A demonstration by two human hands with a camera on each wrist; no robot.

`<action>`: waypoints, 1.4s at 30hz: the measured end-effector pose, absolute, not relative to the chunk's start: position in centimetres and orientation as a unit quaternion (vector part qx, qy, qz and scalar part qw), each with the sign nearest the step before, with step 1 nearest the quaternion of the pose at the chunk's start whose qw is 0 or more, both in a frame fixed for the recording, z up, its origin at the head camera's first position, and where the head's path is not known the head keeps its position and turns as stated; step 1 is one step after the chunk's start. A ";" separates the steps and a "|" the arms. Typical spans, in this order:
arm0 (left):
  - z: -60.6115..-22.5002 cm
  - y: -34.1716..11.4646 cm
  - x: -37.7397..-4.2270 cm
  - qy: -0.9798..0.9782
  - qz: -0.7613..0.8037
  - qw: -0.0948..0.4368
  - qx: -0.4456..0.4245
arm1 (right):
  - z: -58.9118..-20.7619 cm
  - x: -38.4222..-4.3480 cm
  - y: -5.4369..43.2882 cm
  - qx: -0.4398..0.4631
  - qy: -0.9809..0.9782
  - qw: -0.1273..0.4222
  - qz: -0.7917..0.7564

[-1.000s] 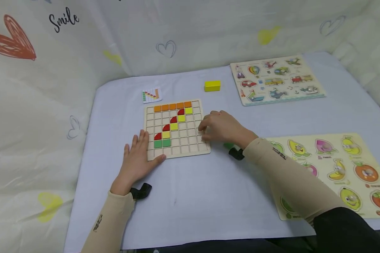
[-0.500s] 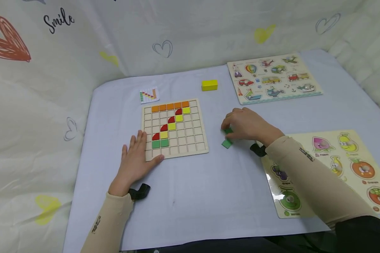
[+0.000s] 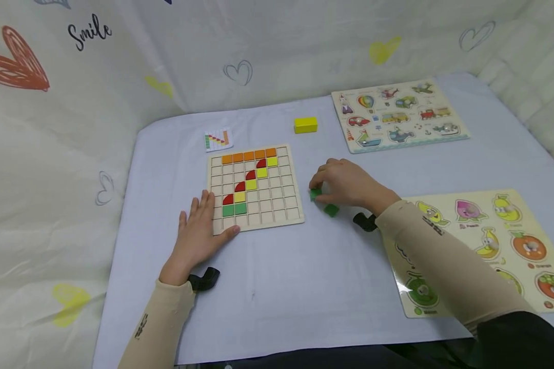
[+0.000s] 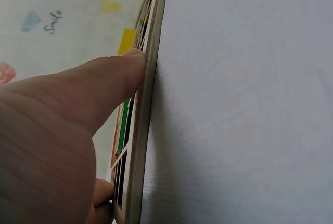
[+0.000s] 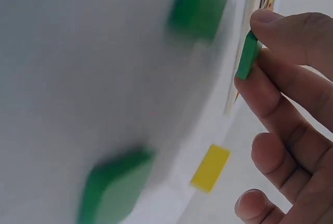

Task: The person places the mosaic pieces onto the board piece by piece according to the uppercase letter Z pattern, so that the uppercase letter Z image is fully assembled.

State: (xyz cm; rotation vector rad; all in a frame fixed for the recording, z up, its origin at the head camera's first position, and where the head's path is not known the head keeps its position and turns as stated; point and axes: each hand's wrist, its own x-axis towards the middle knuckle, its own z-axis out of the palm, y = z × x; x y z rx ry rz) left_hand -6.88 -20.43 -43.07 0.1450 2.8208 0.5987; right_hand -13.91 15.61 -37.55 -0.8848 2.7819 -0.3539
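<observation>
My left hand (image 3: 196,241) lies with straight fingers along the left edge of a wooden grid board (image 3: 272,205), its thumb (image 4: 117,76) on the board's front edge. Orange, red, yellow and green tiles sit in some of the cells. To the right of the board, my right hand (image 3: 351,187) pinches a small green tile (image 5: 248,56) between thumb and fingertips, just above the table. Another green tile (image 3: 331,210) lies below that hand. Two blurred green tiles, one nearer (image 5: 117,187) and one at the top (image 5: 203,5), show in the right wrist view.
A small pattern card (image 3: 218,139) lies behind the board, with a yellow block (image 3: 305,125) to its right. A vehicle puzzle board (image 3: 401,115) is at the back right. My right forearm passes over a fruit puzzle board (image 3: 498,256).
My right hand has left the board's right edge, gone right to the green tiles, then come slightly back left with one tile pinched. The left hand has stayed on the board.
</observation>
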 end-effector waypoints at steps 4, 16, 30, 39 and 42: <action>-43.1 -20.4 -6.9 0.969 0.204 0.128 0.048 | -37.4 -14.0 12.3 -0.311 0.937 0.105 -0.116; -43.3 -20.4 -7.0 0.968 0.208 0.131 0.048 | -38.4 -14.0 3.8 -0.358 0.923 0.097 -0.104; -43.3 -20.4 -7.1 0.970 0.200 0.126 0.050 | -39.0 -14.1 2.5 -0.344 0.924 0.106 -0.128; -43.3 -20.3 -7.1 0.970 0.201 0.127 0.048 | -38.5 -14.0 7.0 -0.311 0.929 0.131 -0.155; -43.3 -20.4 -7.1 0.971 0.199 0.127 0.047 | -38.2 -14.0 9.0 -0.298 0.932 0.140 -0.153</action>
